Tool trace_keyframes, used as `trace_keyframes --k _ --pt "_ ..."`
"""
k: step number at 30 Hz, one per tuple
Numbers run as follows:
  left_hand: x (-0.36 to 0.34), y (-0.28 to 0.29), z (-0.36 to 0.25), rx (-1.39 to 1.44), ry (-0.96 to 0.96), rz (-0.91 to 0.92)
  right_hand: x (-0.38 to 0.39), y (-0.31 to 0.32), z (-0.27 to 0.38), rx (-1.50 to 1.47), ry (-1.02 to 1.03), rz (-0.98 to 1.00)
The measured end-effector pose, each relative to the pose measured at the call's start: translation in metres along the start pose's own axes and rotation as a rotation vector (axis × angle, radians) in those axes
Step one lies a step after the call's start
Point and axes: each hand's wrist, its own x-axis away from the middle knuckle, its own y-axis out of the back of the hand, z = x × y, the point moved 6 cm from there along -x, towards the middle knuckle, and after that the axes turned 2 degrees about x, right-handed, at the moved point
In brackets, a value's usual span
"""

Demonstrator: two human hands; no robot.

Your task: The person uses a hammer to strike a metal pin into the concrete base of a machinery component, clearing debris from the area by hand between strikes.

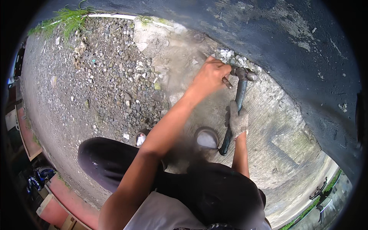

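Near the foot of the dark wall, my bare left hand (212, 75) is closed around a chisel (227, 83), a short metal rod whose blunt end sticks out below the fist. The chisel's other end is hard to make out against the dusty concrete. My right hand (239, 119), in a knitted work glove, grips a hammer (241, 94) by its dark handle. The hammer's metal head is just right of my left fist, close to the chisel's end; whether they touch I cannot tell. White rubble (241, 60) lies along the wall's base beyond the hammer head.
A dark, peeling wall (268, 34) rises along the far and right side. Rough concrete (283, 149) spreads under my hands, with loose gravel (115, 80) to the left. Grass (73, 21) grows at the far left. My sandalled feet are below my arms.
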Motion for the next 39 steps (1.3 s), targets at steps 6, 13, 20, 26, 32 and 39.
trace_keyframes --k 6,13,20,26,32,39 --pt "-0.004 -0.002 0.052 0.001 0.071 0.049 0.013 -0.001 0.016 0.011 -0.053 0.0" --pt "-0.031 -0.017 0.052 0.022 0.281 0.035 0.074 0.036 0.052 -0.115 0.189 -0.098" --pt "-0.031 -0.01 0.064 0.0 0.372 -0.004 0.094 0.034 0.091 -0.257 0.875 -0.159" --pt "-0.036 -0.019 0.063 0.035 0.309 -0.001 0.045 0.003 0.056 -0.251 0.098 -0.083" --pt "-0.018 0.005 0.076 -0.012 0.334 -0.009 0.082 0.047 0.096 -0.141 0.35 0.189" --pt "-0.04 -0.022 0.061 0.05 0.321 0.021 0.077 0.034 0.101 0.316 0.869 -0.415"
